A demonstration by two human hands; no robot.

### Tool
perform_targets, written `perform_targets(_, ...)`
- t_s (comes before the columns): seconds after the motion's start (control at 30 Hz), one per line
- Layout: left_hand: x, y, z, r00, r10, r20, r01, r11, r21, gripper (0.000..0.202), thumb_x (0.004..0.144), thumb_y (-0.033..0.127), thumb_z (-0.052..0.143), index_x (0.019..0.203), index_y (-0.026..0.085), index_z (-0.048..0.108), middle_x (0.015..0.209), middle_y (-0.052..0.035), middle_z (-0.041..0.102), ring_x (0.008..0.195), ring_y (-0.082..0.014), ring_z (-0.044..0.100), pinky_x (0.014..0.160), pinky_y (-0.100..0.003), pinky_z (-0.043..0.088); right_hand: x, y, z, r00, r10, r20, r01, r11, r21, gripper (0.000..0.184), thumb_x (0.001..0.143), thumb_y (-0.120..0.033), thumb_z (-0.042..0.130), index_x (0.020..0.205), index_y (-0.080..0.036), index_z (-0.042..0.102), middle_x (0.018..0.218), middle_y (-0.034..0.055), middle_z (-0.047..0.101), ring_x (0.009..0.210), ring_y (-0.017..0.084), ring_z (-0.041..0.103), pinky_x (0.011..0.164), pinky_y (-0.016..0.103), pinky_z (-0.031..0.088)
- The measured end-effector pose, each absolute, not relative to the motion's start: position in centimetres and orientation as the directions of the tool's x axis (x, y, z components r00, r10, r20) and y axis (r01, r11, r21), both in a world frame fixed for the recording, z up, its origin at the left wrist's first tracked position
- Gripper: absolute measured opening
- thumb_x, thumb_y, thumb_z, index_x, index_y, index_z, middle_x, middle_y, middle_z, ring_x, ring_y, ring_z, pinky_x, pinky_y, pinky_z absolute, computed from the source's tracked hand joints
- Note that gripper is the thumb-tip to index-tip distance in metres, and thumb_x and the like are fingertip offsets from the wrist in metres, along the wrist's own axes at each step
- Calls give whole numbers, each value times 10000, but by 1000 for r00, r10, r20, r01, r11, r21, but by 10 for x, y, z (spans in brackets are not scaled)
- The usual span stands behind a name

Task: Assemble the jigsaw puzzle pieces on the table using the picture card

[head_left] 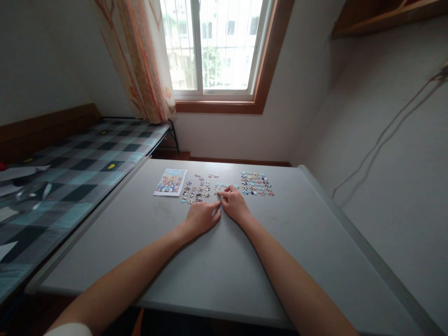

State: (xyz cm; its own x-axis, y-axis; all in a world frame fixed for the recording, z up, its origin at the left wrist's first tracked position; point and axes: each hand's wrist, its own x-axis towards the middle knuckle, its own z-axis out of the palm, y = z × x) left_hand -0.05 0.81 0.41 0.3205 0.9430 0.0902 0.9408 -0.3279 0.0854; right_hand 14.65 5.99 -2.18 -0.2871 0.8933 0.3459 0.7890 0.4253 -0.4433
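Observation:
My right hand point(235, 204) reaches to the near edge of a small joined strip of jigsaw puzzle point(227, 186), partly hidden behind its fingers. Its fingertips are closed on a puzzle piece point(219, 192) at the strip's lower left corner. My left hand point(203, 217) rests on the table just left of it, index finger stretched toward the right hand and thumb apart, with nothing visible between them. Loose puzzle pieces point(198, 191) lie beyond the left hand. Another group of pieces point(257, 183) is spread to the right of the strip.
A printed picture sheet point(171, 182) lies left of the loose pieces on the grey-white table point(297, 261). Along the left side stands a bed with a checked cover point(87, 163), holding papers and a clear plastic item point(33, 193). A window point(213, 46) and walls enclose the far side and right.

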Motion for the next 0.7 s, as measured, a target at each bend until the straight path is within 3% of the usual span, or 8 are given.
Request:
perform_targets(0.5,0,8,3,308,947,97,944,-316,95,381,878,424,367,1162,322,600,800,-52,702,734,-201,647,676,-286,435,148,63,-27,-273,893,359,748,431,-504,345,807,-115,471,1060,-217,683,922,48,552,816,136,549,812,234,421)
perform_targets(0.7,0,8,3,299,949,100,947,-308,91,386,877,433,367,1156,319,609,807,-55,705,739,-204,649,678,-283,439,148,64,-28,-272,890,366,742,437,-509,298,814,-135,477,970,-226,715,900,43,546,793,133,547,799,239,428)
